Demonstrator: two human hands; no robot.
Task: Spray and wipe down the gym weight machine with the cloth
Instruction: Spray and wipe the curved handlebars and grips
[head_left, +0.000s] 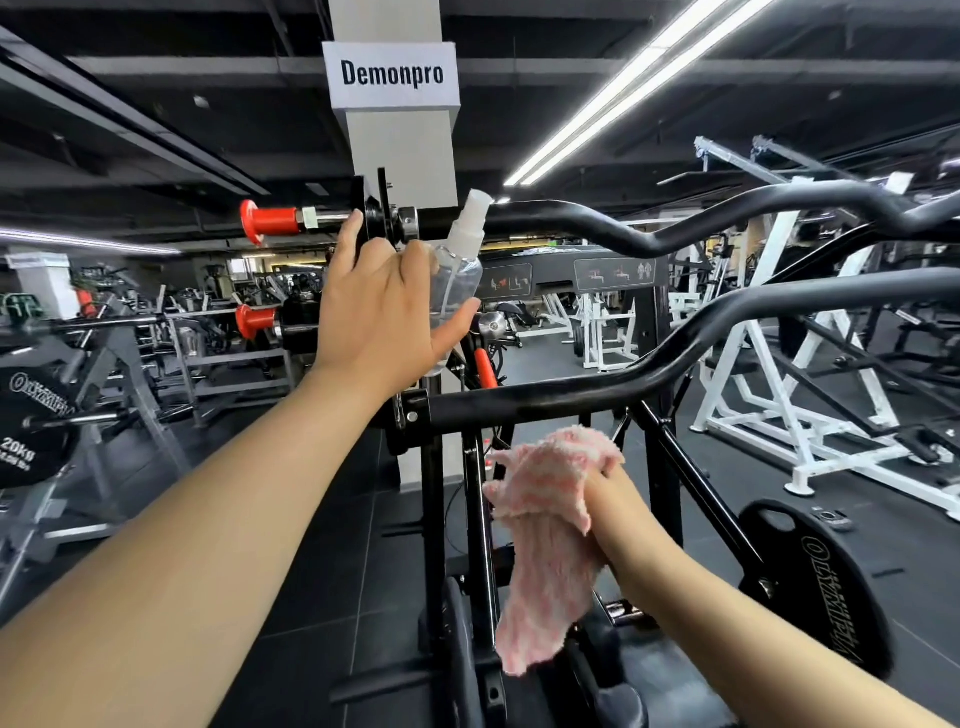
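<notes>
**Spray bottle raised, cloth held low at the weight machine**

Head view: left hand (382, 306) is raised, fingers and thumb wrapped round a clear spray bottle (460, 260), nozzle up, near the upper black bar (623, 228) of the weight machine (545, 395). Right hand (610, 499) grips a pink cloth (545, 545) below the lower bar; the cloth hangs down, apart from the frame. Pillar sign (392, 73) reads "Demonpro". Weight plate (826, 577) at lower right.

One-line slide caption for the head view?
Left hand raises spray bottle beside black bar; right hand holds pink cloth.
</notes>
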